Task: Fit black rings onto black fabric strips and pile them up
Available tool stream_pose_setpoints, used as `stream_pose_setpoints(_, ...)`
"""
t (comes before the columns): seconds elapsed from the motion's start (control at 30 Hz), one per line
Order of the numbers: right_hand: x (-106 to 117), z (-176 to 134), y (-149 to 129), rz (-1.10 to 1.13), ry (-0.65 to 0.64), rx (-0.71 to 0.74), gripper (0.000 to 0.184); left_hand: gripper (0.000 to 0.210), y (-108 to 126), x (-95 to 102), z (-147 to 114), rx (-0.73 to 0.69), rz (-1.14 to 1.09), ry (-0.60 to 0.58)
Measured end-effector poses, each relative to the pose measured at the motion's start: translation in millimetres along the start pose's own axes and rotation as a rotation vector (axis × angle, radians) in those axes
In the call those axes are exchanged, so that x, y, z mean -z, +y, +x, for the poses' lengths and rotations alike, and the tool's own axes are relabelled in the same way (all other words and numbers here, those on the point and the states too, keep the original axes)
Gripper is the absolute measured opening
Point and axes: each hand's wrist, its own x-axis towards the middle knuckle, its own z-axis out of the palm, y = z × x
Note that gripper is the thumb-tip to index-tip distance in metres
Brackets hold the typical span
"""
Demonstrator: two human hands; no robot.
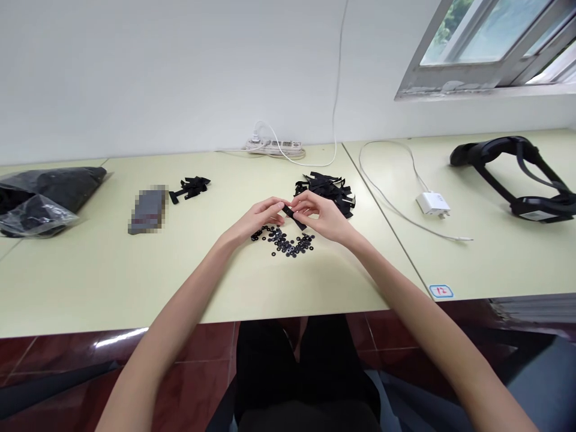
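Observation:
Between the fingertips of both hands I pinch a short black fabric strip (299, 224), its lower end slanting down to the right. My left hand (261, 215) grips the upper left end, where a small darker spot shows that I cannot make out. My right hand (320, 214) is closed on the strip's middle. Just below lie many small black ring-shaped washers (292, 246), scattered in a loose curve on the table. Behind my right hand rises a pile of black strips (330, 186), partly hidden by it.
A smaller bunch of black strips (193, 187) lies left, near a blurred-out grey object (149, 210). A plastic bag with black material (49, 198) is far left. Behind is a power strip (274, 147). On the right are a white charger (432, 204) with cable and a black headset (535, 180).

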Motion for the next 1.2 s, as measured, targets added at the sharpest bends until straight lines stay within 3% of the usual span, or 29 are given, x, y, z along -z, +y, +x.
stream_pose_setpoints(0.13,-1,-1,1,0.001,0.002,-0.04,0.023,0.031,-1,0.1,1,-0.049,0.079,0.131)
stream_pose_setpoints(0.3,-4,-2,-2,-0.034,-0.036,-0.143,0.016,0.025,-4,0.1,3,-0.053,-0.075,0.241)
stream_pose_setpoints(0.4,-5,-4,-2,-0.266,-0.019,-0.182,0.006,0.024,-2,0.3,2,-0.023,-0.183,0.289)
stream_pose_setpoints(0.47,-6,-6,-2,-0.452,-0.013,-0.17,0.01,0.026,1,0.9,1,-0.005,-0.242,0.332)
stream_pose_setpoints(0.53,-7,-8,-3,-0.542,-0.064,-0.142,0.013,0.029,2,1.5,1,-0.015,-0.291,0.411)
stream_pose_setpoints(0.67,-11,-11,-9,-0.492,-0.218,-0.08,0.015,0.031,0,1.0,4,-0.084,-0.39,0.564)
stream_pose_setpoints(0.97,9,-11,-10,-0.435,-0.377,-0.112,0.013,0.03,3,-7.0,2,-0.157,-0.37,0.562)
stream_pose_setpoints(1.2,9,-9,-6,-0.423,-0.353,-0.083,0.015,0.033,1,-10.0,3,-0.216,-0.254,0.514)
